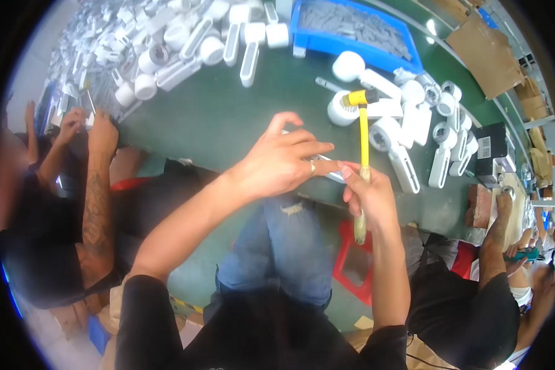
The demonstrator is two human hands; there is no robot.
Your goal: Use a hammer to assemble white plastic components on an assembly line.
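Observation:
My right hand (pixel 374 196) is closed around the yellow handle of a small hammer (pixel 364 132). The hammer stands nearly upright in the picture, its yellow and black head pointing away from me. My left hand (pixel 283 157), palm down with a ring on one finger, covers a long white plastic part (pixel 336 177). Only slivers of that part show beside the fingers; the rest is hidden. The fingertips of both hands meet or nearly meet over the near edge of the green table (pixel 222 123).
White plastic parts with round heads and slotted handles (pixel 250 61) are heaped at the far left; several more (pixel 404 166) lie at the right. A blue bin (pixel 357 58) of small grey pieces stands at the back. Co-workers sit at both sides. A red stool (pixel 345 271) is below.

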